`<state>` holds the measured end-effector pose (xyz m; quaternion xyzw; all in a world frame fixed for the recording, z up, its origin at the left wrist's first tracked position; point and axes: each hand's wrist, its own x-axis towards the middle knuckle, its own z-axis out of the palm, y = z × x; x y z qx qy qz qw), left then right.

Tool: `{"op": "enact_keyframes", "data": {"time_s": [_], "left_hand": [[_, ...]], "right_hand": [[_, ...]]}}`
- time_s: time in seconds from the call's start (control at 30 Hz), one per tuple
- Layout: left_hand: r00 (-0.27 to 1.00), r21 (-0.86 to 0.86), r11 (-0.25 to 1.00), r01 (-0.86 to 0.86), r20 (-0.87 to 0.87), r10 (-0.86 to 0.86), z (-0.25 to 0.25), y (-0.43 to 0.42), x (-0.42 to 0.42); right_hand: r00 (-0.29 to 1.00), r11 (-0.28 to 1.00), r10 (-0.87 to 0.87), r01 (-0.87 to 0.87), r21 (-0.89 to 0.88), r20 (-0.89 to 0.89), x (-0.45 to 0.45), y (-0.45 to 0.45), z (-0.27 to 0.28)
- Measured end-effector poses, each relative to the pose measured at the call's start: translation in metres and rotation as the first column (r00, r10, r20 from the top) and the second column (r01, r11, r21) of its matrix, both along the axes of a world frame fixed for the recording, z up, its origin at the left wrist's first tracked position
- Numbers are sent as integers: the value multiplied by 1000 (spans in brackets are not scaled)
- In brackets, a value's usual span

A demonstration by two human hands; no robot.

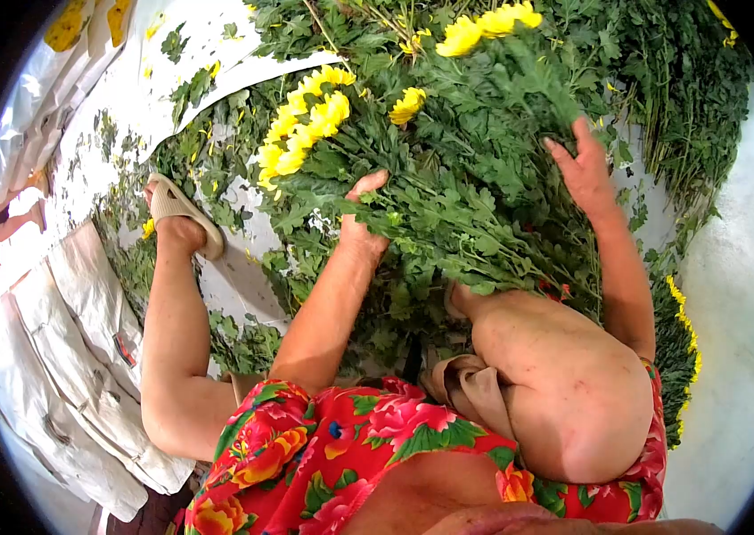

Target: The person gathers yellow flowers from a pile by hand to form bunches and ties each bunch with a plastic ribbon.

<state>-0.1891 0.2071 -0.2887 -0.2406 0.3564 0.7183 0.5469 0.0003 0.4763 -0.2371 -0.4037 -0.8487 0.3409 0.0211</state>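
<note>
My left hand [364, 205] is closed around the leafy stems of a bunch of yellow chrysanthemums [306, 129]. Its blooms point to the upper left, and the stems run down to the right across my leg. To the right, my right hand [586, 174] is raised with thumb and forefinger apart, beside blurred green leaves. Those leaves belong to chrysanthemum stems with yellow blooms [488, 28] at the top. The other fingers of this hand are partly hidden. A single yellow bloom [407, 106] shows between the two groups.
Cut stems and leaves [680, 98] lie heaped at the upper right. More yellow-edged flowers [684, 357] stand at my right side. White sacks [83, 357] lie on the left, near my sandalled foot [179, 214]. Loose leaves and petals litter the white sheet [225, 40].
</note>
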Motion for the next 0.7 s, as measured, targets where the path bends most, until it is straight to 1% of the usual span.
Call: {"op": "enact_keyframes", "data": {"time_s": [0.07, 0.1, 0.17, 0.2, 0.27, 0.3, 0.33, 0.37, 0.43, 0.47, 0.5, 0.57, 0.63, 0.67, 0.7], "left_hand": [[1000, 59, 998, -3, -19, 5, -4, 0, -1], [1000, 54, 999, -4, -18, 5, -6, 0, -1], [1000, 134, 991, -1, 1, 1, -9, -1, -2], [1000, 131, 991, -1, 1, 1, -7, -1, -2], [1000, 27, 999, 17, 6, -17, -2, -2, -2], [1000, 25, 999, 20, 2, -20, -2, -2, -3], [1000, 44, 999, 26, -3, -26, -2, -3, -3], [1000, 64, 998, 29, -6, -28, -2, -3, -4], [1000, 67, 998, 20, 1, -21, -4, -4, -4], [1000, 69, 998, 15, 11, -16, -4, -4, -3], [1000, 71, 997, 13, 14, -14, -5, -5, -3], [1000, 68, 997, 27, -8, -26, -5, -4, -3], [1000, 59, 998, 24, 0, -24, -3, -3, -4], [999, 64, 998, 29, 17, -31, -2, -2, -5], [999, 66, 997, 34, 32, -36, 0, -1, -7]], "right_hand": [[991, 983, 92, -106, -147, -100, -4, -9, -14], [991, 983, 92, -107, -151, -101, -2, -11, -33], [979, 971, 198, -188, 147, -57, 3, -14, -80], [979, 972, 198, -188, 144, -58, 4, -15, -93], [945, 939, 307, -320, 128, 110, 7, -15, -110], [915, 918, 355, -380, 115, 190, 8, -14, -114], [894, 921, 354, -385, 65, 273, 9, -9, -117], [894, 920, 356, -386, 67, 271, 6, -12, -110], [947, 897, 286, -319, 306, 150, 0, -30, -88], [945, 895, 290, -324, 306, 154, -4, -38, -81], [913, 859, 326, -395, 325, 246, -8, -46, -76], [873, 819, 351, -461, 342, 338, -10, -50, -74], [815, 868, 400, -483, 110, 420, -11, -49, -80], [860, 913, 381, -407, 5, 338, -7, -43, -83], [862, 911, 386, -411, 9, 329, -5, -38, -78]]}}
